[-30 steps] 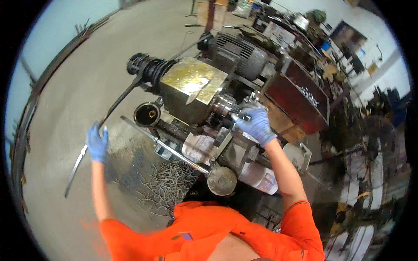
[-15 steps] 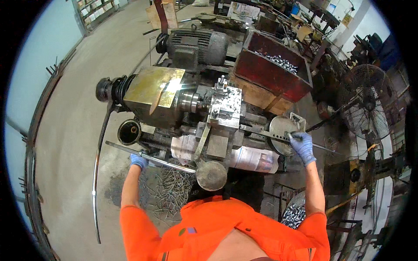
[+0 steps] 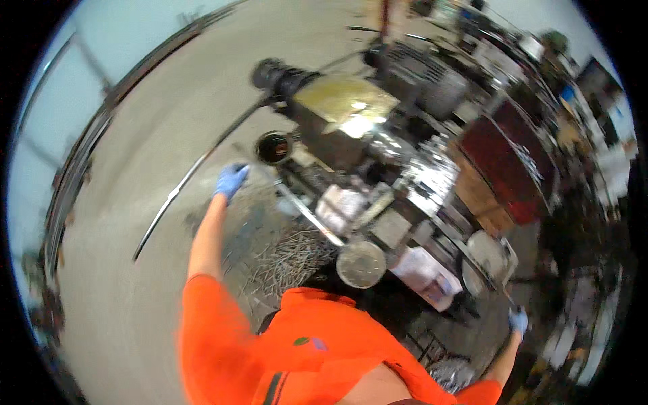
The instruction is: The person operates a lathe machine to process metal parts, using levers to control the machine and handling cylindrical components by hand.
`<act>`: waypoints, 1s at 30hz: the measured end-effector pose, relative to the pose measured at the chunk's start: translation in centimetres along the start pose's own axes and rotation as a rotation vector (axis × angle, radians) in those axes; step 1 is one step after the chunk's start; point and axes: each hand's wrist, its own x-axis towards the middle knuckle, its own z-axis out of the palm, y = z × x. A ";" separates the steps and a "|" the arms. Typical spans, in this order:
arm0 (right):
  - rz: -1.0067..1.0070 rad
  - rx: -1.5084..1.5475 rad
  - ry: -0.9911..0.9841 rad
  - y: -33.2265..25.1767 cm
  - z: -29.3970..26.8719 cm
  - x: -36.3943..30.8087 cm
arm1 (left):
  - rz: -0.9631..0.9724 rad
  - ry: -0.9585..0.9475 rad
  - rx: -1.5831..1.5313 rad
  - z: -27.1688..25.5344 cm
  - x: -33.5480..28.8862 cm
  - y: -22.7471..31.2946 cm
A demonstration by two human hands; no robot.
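Note:
The picture is smeared by motion. My left hand [image 3: 231, 181], in a blue glove, is stretched out beside the upper end of a shiny metal lever bar [image 3: 305, 210]; its fingers are too blurred to read. That bar slants down to a round metal disc [image 3: 361, 264] at the front of a lathe-like machine [image 3: 428, 179]. At the far lower right is my right hand [image 3: 518, 320], gloved too, just below a second round plate [image 3: 484, 251] with a flat bar across it. A thin rod seems to run toward this hand; whether it is held is unclear.
A long thin bar [image 3: 177, 189] sticks out from the machine's left end over the floor. Scattered metal pieces [image 3: 293, 260] lie on the floor below. A dark red bin [image 3: 506, 158] with small metal parts stands behind, on the right. Newspaper [image 3: 426, 277] lies on the machine.
The view has swung, so the machine now sits further right and tilted. My left hand has come off the lever bar. My right hand has left the flat bar and moved outward and down.

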 end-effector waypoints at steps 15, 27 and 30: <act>0.156 0.043 0.151 1.4 6.1 -11.0 | -0.389 0.375 -1.073 7.5 1.3 6.5; 0.533 0.061 -0.019 16.8 13.2 -24.7 | -0.304 0.613 -1.069 8.9 1.1 6.3; 0.554 0.050 -0.076 17.8 13.6 -24.1 | -0.335 0.603 -1.074 8.8 0.8 6.4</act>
